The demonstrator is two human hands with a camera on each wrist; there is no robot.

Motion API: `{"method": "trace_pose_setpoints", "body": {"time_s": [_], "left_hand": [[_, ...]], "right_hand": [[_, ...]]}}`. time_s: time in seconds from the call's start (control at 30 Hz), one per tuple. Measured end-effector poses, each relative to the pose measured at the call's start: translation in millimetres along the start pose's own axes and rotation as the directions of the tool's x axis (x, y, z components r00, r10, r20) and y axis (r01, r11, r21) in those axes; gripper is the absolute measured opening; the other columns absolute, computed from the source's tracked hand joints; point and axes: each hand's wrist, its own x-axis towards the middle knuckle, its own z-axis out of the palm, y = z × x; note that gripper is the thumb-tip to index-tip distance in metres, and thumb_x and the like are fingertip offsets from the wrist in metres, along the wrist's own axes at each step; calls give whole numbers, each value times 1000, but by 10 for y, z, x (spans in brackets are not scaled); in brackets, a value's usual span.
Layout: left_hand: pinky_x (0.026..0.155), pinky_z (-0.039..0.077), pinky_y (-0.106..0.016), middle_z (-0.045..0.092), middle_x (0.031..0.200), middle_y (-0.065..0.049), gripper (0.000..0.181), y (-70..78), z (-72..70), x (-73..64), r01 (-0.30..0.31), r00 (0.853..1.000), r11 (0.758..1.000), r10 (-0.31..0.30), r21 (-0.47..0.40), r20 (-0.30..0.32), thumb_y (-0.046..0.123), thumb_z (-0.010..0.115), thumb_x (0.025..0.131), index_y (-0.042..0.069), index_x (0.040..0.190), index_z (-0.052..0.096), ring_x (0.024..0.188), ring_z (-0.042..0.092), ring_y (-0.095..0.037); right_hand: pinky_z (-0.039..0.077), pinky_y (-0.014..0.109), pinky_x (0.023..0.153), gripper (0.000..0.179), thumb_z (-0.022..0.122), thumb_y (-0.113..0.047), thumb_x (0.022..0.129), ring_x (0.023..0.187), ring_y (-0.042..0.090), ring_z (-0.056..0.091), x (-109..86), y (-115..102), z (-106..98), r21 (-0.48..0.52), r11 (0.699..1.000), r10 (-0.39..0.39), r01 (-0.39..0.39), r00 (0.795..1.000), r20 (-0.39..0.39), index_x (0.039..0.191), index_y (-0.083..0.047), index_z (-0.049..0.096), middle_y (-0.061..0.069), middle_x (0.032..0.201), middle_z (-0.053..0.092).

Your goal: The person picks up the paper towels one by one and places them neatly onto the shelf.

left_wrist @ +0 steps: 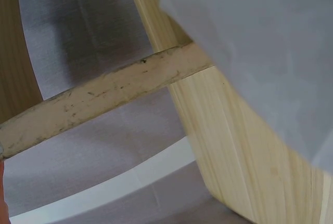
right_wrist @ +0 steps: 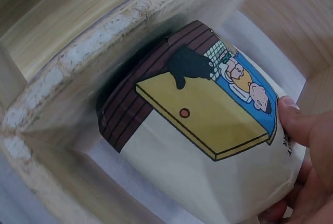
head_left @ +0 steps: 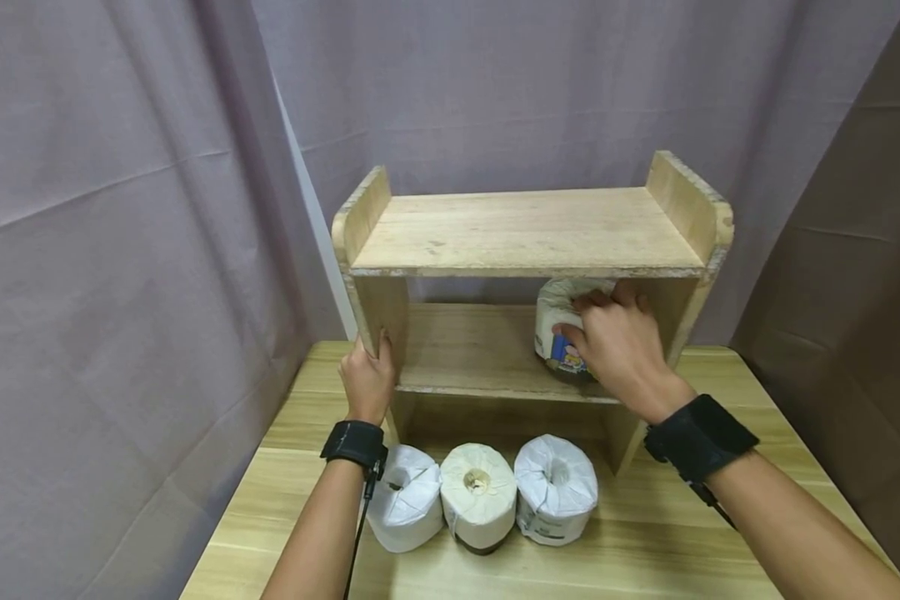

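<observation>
At the right end of the middle board of a small wooden shelf point(head_left: 510, 233), my right hand point(head_left: 626, 342) grips a wrapped toilet roll point(head_left: 547, 321) from above. Its wrapper shows a cartoon figure and a yellow table point(right_wrist: 203, 115) in the right wrist view, with the thumb point(right_wrist: 299, 117) against the wrapper's edge. My left hand point(head_left: 367, 379) holds the left side panel point(head_left: 382, 304) of the shelf, thumb on the inner face. Three more wrapped rolls stand upright in a row before the bottom level: white point(head_left: 405, 521), cream point(head_left: 483, 517) and white point(head_left: 558, 517).
The shelf stands on a wood-grain table point(head_left: 292, 483). Its top board point(head_left: 525, 229) lies over the right hand's fingers, between raised side panels. Grey-purple curtains point(head_left: 525, 92) hang behind and at the left, a darker one point(head_left: 847, 292) at the right.
</observation>
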Motion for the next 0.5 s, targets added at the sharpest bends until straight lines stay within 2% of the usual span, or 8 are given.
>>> {"method": "trace_pose_setpoints", "body": {"time_s": [0.23,0.5], "left_hand": [[59,48,-63,72,74,-26,22,-6,-7,4,2,1000,1000,-2,-3,2,19,69,100,-3,98,70,68,70,-52],[58,48,-62,72,76,-27,23,-8,-2,-6,0,1000,1000,0,-8,1,19,68,100,-3,99,70,68,70,-52]], "right_hand": [[47,62,73,33,86,-32,87,97,54,57,-19,33,-62,-2,1000,-29,29,999,13,94,-2,74,19,95,74],[47,61,69,40,84,-35,88,99,55,57,-42,43,-129,2,999,-45,45,998,44,113,-4,79,17,110,77]]}}
